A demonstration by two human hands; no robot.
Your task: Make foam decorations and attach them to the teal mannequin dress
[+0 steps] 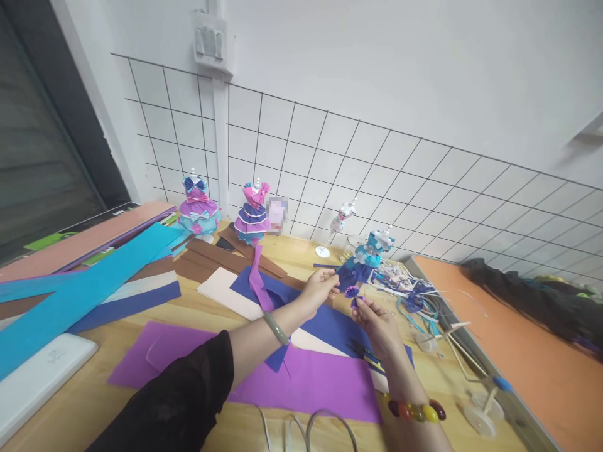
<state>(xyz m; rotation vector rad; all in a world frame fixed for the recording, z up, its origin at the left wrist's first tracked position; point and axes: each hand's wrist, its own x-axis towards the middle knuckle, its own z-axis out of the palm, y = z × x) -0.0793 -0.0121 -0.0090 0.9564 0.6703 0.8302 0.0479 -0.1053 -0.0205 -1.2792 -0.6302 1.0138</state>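
My right hand [377,320] pinches a small pleated purple fan-shaped piece [352,294] over the middle of the table. To its left my left hand [321,290] has its fingers closed together; whatever they hold, if anything, is too small to make out. Just behind both hands a small dress form in a blue and teal dress [372,252] leans to the right. Beneath my arms lie dark blue sheets [330,326], a pale sheet [226,295] and purple sheets [320,383]. A purple strip [257,282] runs behind my left wrist.
Two dressed forms [198,210] [253,213] and a barer form [343,216] stand along the wire grid. Coloured strips [94,282] and a white device [47,376] lie left. Scraps [409,285], a stand [483,414] and an orange surface [499,326] are right.
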